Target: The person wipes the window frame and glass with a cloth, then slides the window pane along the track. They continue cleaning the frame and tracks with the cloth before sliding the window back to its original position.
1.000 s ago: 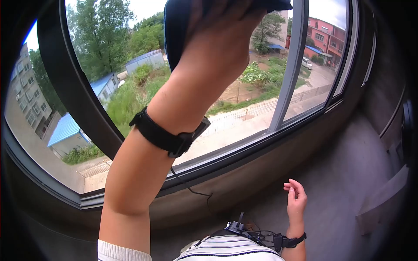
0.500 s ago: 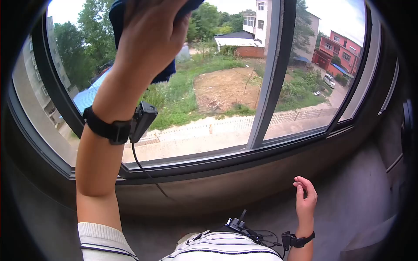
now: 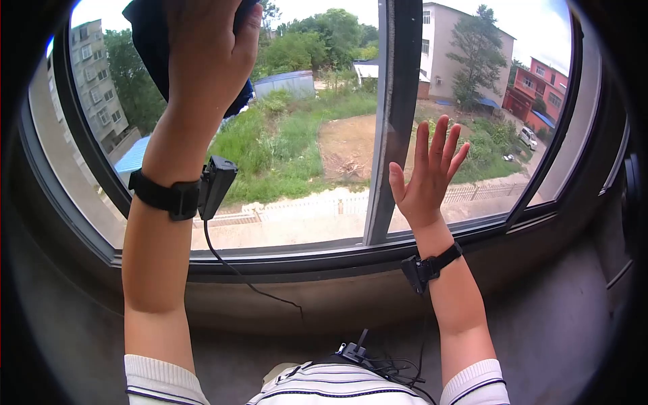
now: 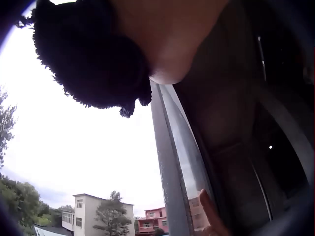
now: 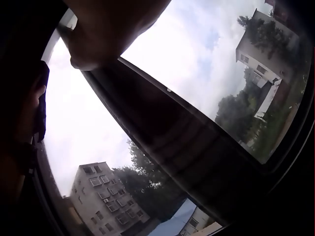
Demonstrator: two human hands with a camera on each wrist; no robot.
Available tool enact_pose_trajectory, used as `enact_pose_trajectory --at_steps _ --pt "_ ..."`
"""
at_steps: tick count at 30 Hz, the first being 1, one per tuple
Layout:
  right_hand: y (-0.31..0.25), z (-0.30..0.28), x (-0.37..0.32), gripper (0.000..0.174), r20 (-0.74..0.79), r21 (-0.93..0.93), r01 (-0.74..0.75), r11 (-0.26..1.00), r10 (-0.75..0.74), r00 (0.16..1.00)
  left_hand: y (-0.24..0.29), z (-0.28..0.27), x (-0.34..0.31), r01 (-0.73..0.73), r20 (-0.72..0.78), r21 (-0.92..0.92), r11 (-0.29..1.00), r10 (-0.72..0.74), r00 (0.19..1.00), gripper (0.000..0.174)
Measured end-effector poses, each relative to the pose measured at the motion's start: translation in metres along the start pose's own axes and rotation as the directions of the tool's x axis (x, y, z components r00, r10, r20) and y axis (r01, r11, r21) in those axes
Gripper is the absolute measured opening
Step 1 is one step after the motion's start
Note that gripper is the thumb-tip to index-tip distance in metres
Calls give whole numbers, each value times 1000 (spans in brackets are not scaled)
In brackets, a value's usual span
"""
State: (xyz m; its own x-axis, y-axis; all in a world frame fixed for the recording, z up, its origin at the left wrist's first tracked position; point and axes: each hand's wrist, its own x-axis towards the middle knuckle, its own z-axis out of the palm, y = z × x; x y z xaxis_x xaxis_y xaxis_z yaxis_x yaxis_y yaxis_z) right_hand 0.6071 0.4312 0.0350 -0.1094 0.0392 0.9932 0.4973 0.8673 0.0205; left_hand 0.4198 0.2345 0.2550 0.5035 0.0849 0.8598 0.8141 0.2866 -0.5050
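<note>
High on the left side of the window (image 3: 351, 145), my left hand (image 3: 206, 64) grips a dark blue cloth (image 3: 150, 44) against the glass. Its thumb lies along the cloth's right edge, while the other fingers run out of the top of the head view. In the left wrist view the cloth (image 4: 83, 56) looks bunched, with a fuzzy edge. My right hand (image 3: 428, 175) is raised before the right pane, fingers spread and holding nothing. The grey upright bar (image 3: 391, 121) of the window frame stands just left of it.
A dark sill (image 3: 283, 266) runs below the glass. From the left wrist's camera box (image 3: 219, 185) a black cable (image 3: 246, 280) hangs down. More cables and a small device (image 3: 356, 351) sit at the person's waist. Outside are grass, trees and buildings.
My left hand and the cloth have shifted left in the head view. The right hand has risen from beside the waist to the window, its loosely curled fingers now spread.
</note>
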Motion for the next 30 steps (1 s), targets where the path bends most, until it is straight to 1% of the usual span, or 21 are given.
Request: enact_pose_trajectory --at_steps 2,3,4,5,6,7,8,11,12,14,16,17,18,20,22,23,24,25,26,28,30 --pt "0 -1 1 69 8 2 -5 1000 5 1000 29 -1 -35 -29 111 26 999 26 993 45" --pt "-2 -3 1 66 10 14 -12 1000 11 1000 59 -7 -54 4 259 -52 999 10 966 49" --pt "-3 -3 2 63 10 28 -16 999 15 1000 86 -10 -79 -4 380 -164 987 66 923 51" --pt "-4 -3 3 63 2 35 -22 999 22 1000 110 -12 -109 -90 468 -219 972 185 864 51" --pt "-4 -3 4 60 -2 24 -16 1000 16 1000 128 -19 -132 -183 565 -314 932 338 753 52" --pt "-4 -1 6 58 -7 9 -6 1000 6 1000 140 -21 -164 -202 587 -388 899 410 699 52" --pt "-6 -2 8 58 -17 7 -6 1000 6 1000 134 -22 -155 -171 612 -476 862 465 640 55" --pt "-12 -10 13 59 34 70 -30 997 28 999 109 -30 -127 -319 544 -291 902 430 720 58" --pt "-14 -12 15 59 30 68 -26 997 24 999 95 -28 -103 -302 512 -240 922 385 768 56" --pt "-15 -12 15 61 40 91 -30 995 27 999 59 -17 -46 -157 387 -143 977 202 900 51" --pt "-16 -14 15 62 42 85 -36 996 33 999 2 3 24 -91 164 -109 990 108 981 51" --pt "-17 -15 16 62 40 88 -35 995 32 999 -48 13 50 133 305 -187 973 -71 950 50" --pt "-22 -14 17 62 37 91 -33 995 30 999 -25 4 91 155 102 -301 941 -130 986 53" --pt "-23 -14 19 63 33 91 -29 995 26 999 -39 9 127 159 61 -130 979 -152 986 48" --pt "-25 -13 17 63 31 94 -28 995 25 999 -14 16 123 103 17 -201 974 -101 995 48" --pt "-25 -12 16 63 20 118 -22 993 19 1000 4 15 115 121 125 -124 985 -105 987 47" --pt "-23 -12 17 64 6 137 -16 990 15 1000 21 22 100 -118 48 -1 993 118 992 46" --pt "-22 -13 17 64 5 133 -17 991 17 1000 46 24 80 -90 143 -141 986 110 984 44" --pt "-23 -14 18 62 10 119 -14 993 13 1000 68 27 50 -135 196 -229 964 182 964 50" --pt "-22 -16 18 60 16 110 -14 994 12 1000 114 16 3 -160 368 -326 932 281 887 49" --pt "-20 -15 13 56 5 140 7 990 -8 1000 133 10 -46 -80 435 -403 912 268 860 56"
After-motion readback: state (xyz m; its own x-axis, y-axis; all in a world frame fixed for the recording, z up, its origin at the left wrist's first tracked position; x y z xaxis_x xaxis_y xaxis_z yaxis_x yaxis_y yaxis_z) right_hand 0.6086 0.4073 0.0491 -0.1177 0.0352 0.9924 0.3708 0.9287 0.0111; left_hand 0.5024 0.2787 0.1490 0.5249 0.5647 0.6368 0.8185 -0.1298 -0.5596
